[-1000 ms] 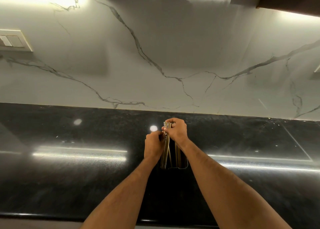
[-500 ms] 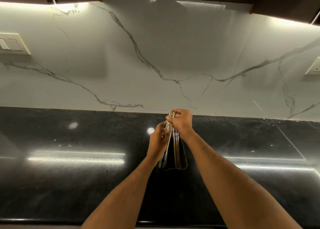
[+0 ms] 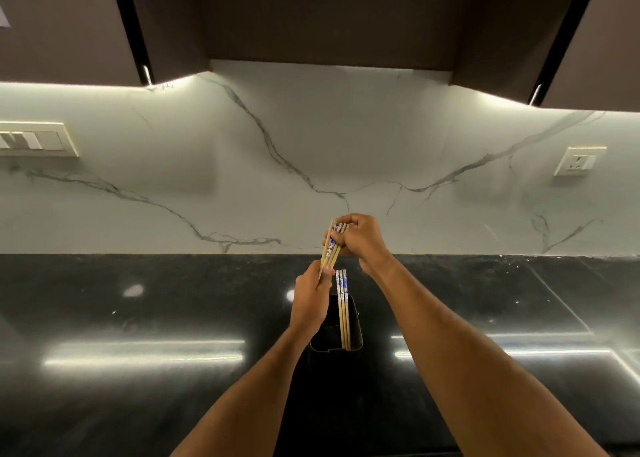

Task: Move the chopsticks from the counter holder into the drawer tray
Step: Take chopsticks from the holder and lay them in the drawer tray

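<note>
Chopsticks [image 3: 343, 309] stand at the right of the black holder [image 3: 335, 347] on the dark counter [image 3: 138, 318], while left hand [image 3: 309, 300] and right hand [image 3: 360, 238] clamp a lifted bundle [image 3: 329, 250] above it before the marble wall [image 3: 242, 179].

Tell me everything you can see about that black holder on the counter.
The black holder is a tall, boxy container with rounded corners and an open top, plastic-looking, dark and plain. It stands upright on the glossy black counter, between the person's forearms. About three chopsticks stand in it toward its right side, their blue-and-white patterned tops sticking out above the rim. The left hand overlaps its far left rim; whether it touches is unclear.
</note>
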